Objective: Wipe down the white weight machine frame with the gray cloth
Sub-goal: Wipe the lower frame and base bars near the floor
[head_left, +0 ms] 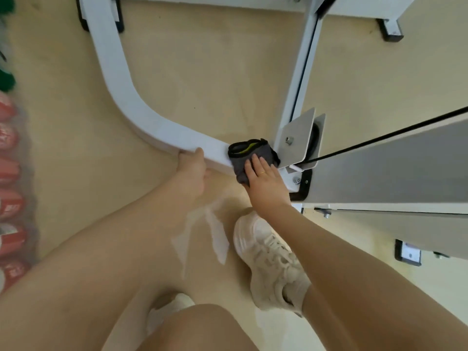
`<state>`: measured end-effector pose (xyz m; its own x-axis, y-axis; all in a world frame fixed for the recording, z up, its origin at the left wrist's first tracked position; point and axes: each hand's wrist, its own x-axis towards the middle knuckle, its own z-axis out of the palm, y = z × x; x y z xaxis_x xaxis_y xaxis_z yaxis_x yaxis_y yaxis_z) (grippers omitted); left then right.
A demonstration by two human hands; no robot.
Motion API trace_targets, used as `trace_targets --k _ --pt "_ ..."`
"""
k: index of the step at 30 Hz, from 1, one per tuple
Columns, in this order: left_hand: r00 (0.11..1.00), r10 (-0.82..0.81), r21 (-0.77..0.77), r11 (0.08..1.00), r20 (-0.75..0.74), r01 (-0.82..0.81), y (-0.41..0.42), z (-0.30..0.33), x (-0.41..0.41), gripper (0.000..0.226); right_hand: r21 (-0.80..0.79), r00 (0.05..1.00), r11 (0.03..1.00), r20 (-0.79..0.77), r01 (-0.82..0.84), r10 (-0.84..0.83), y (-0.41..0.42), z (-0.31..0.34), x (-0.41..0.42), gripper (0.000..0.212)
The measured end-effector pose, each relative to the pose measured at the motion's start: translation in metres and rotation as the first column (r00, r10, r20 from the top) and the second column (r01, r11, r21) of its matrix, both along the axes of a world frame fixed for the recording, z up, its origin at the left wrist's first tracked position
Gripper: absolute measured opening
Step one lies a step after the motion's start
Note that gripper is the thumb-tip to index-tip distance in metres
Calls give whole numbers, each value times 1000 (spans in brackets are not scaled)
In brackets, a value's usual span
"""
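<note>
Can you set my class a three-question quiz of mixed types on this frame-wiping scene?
1. True or false: the gray cloth lies on the floor.
2. Which hand presses the cloth? A left hand B right hand
3. Fill in: the left hand grips the curved white ____.

Key: 1 false, it lies on the frame beside the metal bracket; 2 B; 3 frame.

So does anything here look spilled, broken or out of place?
One thing: pale whitish streaks mark the tan floor beside the cream sneaker, like a spill or smeared residue, though I cannot tell which. Otherwise all looks normal: the right hand presses the gray cloth on the white frame, and the left hand grips its edge.
</note>
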<state>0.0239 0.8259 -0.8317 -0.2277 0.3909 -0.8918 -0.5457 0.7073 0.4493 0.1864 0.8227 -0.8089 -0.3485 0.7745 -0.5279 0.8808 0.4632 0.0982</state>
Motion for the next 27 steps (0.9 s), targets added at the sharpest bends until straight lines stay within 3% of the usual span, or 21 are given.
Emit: trace_targets --k 6,12,17,19,23,27 --pt "992 -25 42 999 120 20 5 -1 5 46 -94 981 981 -117 -168 157 11 -5 -13 55" --pt "998 -11 58 998 62 7 -6 -3 10 31 109 967 964 111 -241 229 -3 0 31 57" --pt "997 71 71 995 26 -73 -6 0 11 39 45 954 953 36 -299 298 7 6 31 55" --pt "999 50 86 995 -1 -50 -10 1 11 39 -2 905 907 67 -420 420 9 12 41 56" --pt "998 -12 120 993 -65 19 -18 13 18 42 -92 689 716 211 -692 693 6 39 75 54" --pt "980 -82 139 984 -181 108 -22 27 26 66 -85 574 679 465 -729 674 -2 78 100 42"
